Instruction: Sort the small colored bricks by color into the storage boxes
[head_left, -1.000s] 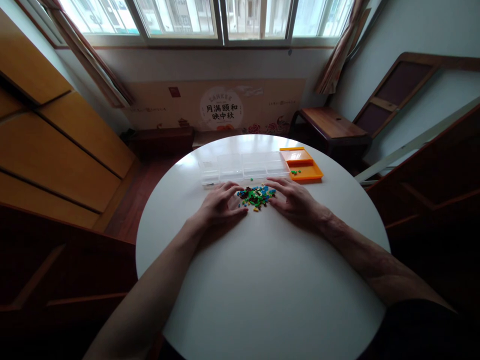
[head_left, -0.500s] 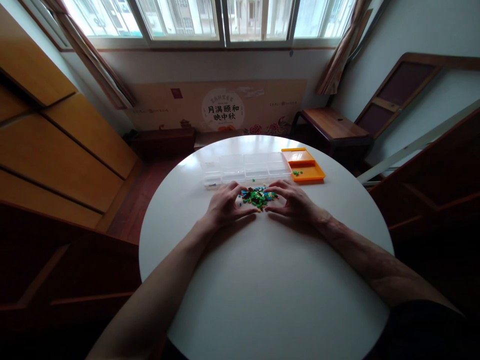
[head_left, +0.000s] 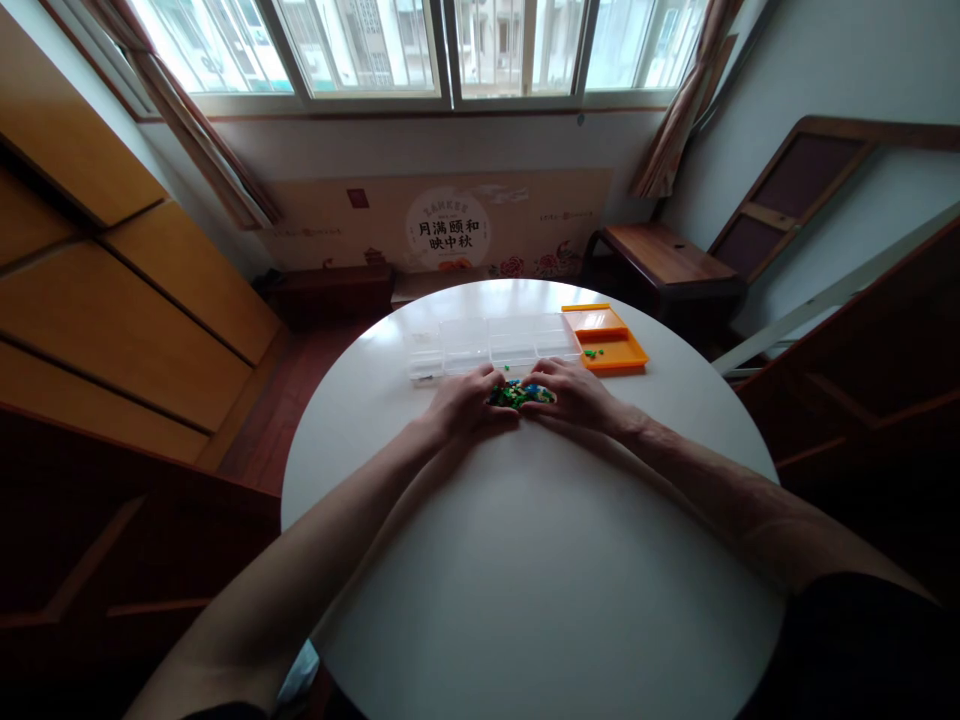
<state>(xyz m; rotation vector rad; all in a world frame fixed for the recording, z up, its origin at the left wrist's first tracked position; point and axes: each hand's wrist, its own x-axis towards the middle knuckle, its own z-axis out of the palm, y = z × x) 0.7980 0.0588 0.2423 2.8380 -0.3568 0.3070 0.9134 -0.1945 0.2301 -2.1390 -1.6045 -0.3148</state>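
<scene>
A small heap of colourful toy bricks (head_left: pixel 514 397), mostly green with some blue and pale yellow ones, lies on the white round table (head_left: pixel 555 540). My left hand (head_left: pixel 472 395) curves around the heap's left side, thumb and fingers apart. From the right, my right hand (head_left: pixel 570 390) cups the other side, also with thumb and fingers apart. Both hands rest low against the bricks, and their fingers partly hide the heap. Neither hand visibly lifts a brick. One loose green brick (head_left: pixel 507 368) sits just beyond the heap.
Behind the hands lies a clear plastic compartment box (head_left: pixel 466 345). An orange tray (head_left: pixel 634 362) adjoins its right end, with a few green bricks (head_left: pixel 592 353) inside. Beyond the table are a wooden bench (head_left: pixel 667 250) and a printed cardboard panel (head_left: pixel 307 205).
Both hands have moved inward toward each other. The brick heap between them is now more compact and more covered by the fingers. The view has tilted slightly upward.
</scene>
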